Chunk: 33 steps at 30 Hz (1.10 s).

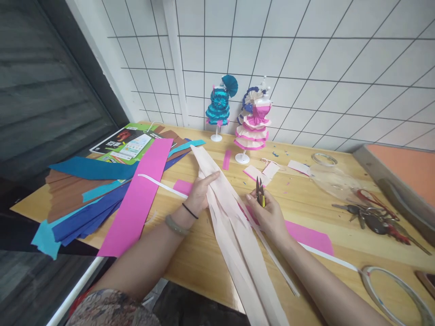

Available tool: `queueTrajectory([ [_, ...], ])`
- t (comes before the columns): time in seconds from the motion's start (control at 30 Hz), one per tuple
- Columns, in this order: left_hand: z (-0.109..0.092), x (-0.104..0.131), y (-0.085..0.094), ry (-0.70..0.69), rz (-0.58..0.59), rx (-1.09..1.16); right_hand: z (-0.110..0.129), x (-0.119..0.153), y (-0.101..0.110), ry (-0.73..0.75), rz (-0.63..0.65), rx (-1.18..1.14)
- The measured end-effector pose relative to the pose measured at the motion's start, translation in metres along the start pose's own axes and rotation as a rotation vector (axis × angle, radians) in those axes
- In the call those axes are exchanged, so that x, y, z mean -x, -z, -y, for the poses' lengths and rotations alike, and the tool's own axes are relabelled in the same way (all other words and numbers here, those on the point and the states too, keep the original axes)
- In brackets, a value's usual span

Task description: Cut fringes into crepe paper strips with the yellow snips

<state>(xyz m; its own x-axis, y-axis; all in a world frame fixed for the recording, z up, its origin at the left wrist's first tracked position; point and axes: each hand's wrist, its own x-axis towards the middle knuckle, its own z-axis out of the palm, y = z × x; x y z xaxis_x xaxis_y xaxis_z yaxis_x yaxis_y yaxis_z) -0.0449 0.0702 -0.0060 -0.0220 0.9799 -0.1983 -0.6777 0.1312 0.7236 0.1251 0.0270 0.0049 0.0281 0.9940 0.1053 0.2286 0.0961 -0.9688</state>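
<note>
While your left hand [200,192] pinches the pale crepe-paper strip [234,217] at frame centre, your right hand [272,215] grips yellow-handled thread snips [260,194]; at middle right lies what may be a clear plastic bag [331,182].

My strip [234,217]: pale pink. My snips [261,194]: black, yellow. My sleeve [112,310]: mottled print. Worktop [190,256]: yellowish wood grain. Wall [244,59]: white, dark grid.
</note>
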Motion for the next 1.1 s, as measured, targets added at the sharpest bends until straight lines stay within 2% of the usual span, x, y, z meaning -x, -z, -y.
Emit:
queueTrajectory([
  [0.1,0.009,0.011,-0.008,0.005,0.067,-0.031,-0.002,-0.002,-0.001,0.022,0.041,-0.018],
  [0.2,0.018,0.021,-0.016,0.071,0.180,-0.042,-0.006,-0.001,-0.003,-0.022,0.077,-0.031],
  [0.27,0.022,0.025,-0.019,0.122,0.257,-0.039,-0.006,0.000,-0.004,-0.028,0.069,-0.020],
  [0.33,0.024,0.027,-0.020,0.144,0.278,-0.040,-0.006,0.001,-0.005,-0.009,0.043,-0.017],
  [0.5,0.020,0.026,-0.020,0.153,0.225,-0.059,-0.007,0.004,-0.008,-0.035,0.074,-0.073],
  [0.7,0.008,0.018,-0.014,0.178,0.240,0.028,-0.004,0.007,-0.009,-0.060,0.077,-0.080],
  [0.9,-0.003,0.002,-0.006,0.062,0.120,0.113,-0.002,0.009,-0.007,-0.070,0.107,-0.064],
  [1.1,-0.013,0.003,-0.005,0.057,0.041,0.064,-0.005,0.009,-0.006,-0.070,0.092,-0.048],
])
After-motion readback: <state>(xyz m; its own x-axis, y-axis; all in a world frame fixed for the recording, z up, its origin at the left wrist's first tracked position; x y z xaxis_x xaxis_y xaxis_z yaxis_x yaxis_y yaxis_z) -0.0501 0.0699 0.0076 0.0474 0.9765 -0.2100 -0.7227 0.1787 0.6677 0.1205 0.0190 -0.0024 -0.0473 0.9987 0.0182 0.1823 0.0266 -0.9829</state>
